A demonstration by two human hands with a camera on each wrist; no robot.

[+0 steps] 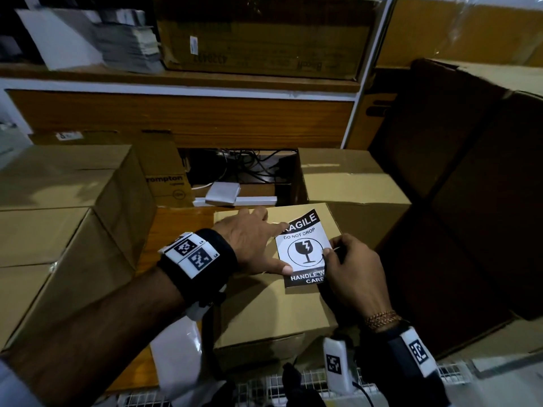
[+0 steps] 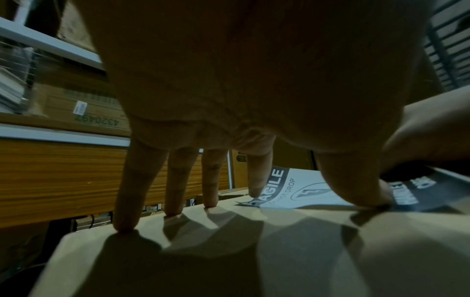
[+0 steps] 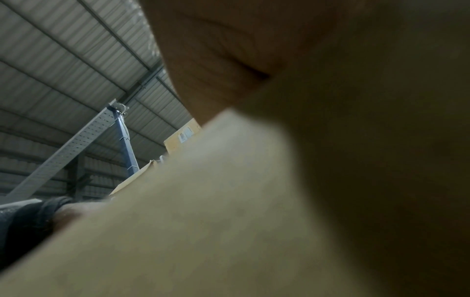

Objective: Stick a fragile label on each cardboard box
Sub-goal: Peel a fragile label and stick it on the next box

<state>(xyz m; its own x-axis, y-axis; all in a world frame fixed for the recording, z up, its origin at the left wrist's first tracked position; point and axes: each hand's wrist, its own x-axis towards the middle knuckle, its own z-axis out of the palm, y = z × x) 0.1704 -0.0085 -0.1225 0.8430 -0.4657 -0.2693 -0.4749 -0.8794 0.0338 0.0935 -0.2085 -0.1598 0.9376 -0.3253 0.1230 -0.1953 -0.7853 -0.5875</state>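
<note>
On the box: label point(image 1: 304, 248) lies atop small box point(image 1: 273, 306), long axis running away from the person.
Left hand point(image 1: 249, 239): flat, fingers pressing label's left edge.
Right hand point(image 1: 352, 268): pinching label's right edge.

right hand point(image 1: 352, 268) covers the label's point(image 1: 302, 248) right edge.

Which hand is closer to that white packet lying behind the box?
Left. The left hand lies spread on the box top near its far edge, just before the white packet. The right hand pinches the label farther back.
</note>
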